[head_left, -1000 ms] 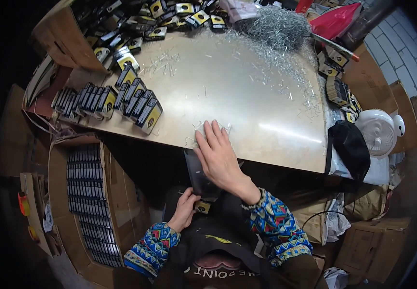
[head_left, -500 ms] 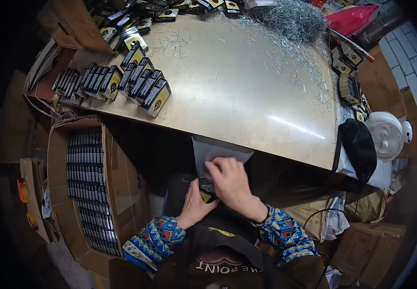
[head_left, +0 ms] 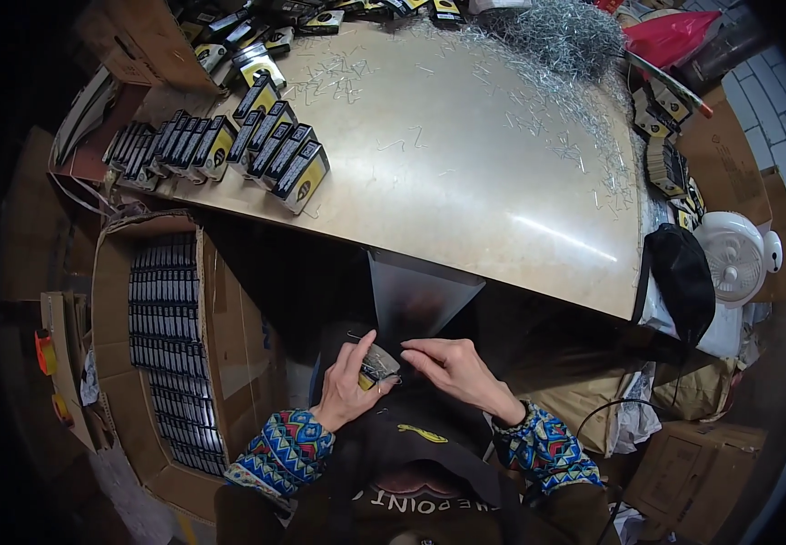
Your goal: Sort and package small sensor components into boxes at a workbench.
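My left hand [head_left: 346,392] is wrapped round a small black-and-yellow carton [head_left: 370,381] held over my lap. Thin metal wire hooks [head_left: 379,365] fill its open top, and a few ends stick out past the edges. To the right, my right hand [head_left: 458,374] is apart from the carton. Its thumb and forefinger are pinched together, and whatever they may hold is too small to make out. Just beyond both hands, a grey sheet-like chute [head_left: 425,295] hangs below the table's front edge.
The table [head_left: 465,182] carries scattered wire hooks and a big tangled heap of hooks [head_left: 561,41]. Filled cartons [head_left: 300,177] stand in rows at its left. A cardboard box [head_left: 220,336] packed with cartons is at left; a white fan [head_left: 729,257] and black bag [head_left: 679,277] are at right.
My right hand has drawn back to the right, off the carton, and its fingers now pinch. The carton's hook-filled top has come into view. The whole view has shifted slightly.
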### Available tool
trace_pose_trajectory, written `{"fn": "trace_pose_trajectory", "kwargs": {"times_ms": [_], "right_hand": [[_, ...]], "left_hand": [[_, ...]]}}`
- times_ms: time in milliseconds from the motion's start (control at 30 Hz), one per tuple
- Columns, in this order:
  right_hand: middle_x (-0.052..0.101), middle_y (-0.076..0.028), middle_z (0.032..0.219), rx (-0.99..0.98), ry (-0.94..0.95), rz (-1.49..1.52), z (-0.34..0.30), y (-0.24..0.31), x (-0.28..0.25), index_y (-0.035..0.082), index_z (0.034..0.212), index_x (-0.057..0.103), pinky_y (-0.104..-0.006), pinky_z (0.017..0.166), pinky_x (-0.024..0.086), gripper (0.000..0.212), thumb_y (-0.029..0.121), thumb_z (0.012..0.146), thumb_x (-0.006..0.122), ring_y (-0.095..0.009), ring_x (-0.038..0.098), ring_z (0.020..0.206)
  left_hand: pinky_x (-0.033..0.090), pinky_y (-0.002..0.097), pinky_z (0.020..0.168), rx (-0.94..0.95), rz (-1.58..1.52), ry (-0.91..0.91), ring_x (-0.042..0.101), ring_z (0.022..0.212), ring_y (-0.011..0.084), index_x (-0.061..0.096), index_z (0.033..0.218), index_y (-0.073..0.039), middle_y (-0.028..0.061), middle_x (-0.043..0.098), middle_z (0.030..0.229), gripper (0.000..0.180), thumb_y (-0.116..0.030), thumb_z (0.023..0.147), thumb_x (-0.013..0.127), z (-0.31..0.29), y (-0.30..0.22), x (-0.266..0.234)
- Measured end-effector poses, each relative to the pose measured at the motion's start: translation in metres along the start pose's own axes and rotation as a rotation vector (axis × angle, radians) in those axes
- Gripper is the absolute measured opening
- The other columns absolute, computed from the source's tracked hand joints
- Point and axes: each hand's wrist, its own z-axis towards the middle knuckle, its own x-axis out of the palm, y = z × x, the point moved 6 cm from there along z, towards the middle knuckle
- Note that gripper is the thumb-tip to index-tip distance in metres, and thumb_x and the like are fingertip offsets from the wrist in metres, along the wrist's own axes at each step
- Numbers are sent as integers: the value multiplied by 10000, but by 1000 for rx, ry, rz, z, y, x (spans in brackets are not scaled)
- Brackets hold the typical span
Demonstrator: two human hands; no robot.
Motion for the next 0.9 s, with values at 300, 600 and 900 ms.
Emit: {"fn": "trace_pose_trajectory", "kwargs": {"times_ms": [300,600,900], "right_hand": [[634,-185,680,149,-179,17,14,1,-25,-12,923,656,-350,522,501,126,93,925,586,-283,669,592],[658,-115,708,87,-157,12,27,9,-39,-18,1044,640,-272,544,504,169,116,967,571,-146,675,629],[539,-216,1310,-387,-174,-186,28,40,-32,11,1085,646,-406,918,503,306,133,817,731,-366,564,1145]], "left_hand": [[442,422,933,279,88,-217,531,1104,360,353,1409,48,199,545,1208,911,-283,710,835,45,-67,-19],[487,416,855,197,113,-161,591,997,364,428,1294,26,204,578,1118,780,-158,660,842,62,-65,-21],[529,423,766,185,38,-309,623,928,397,432,1244,9,210,583,1043,719,-165,677,837,66,-70,-24]]}}
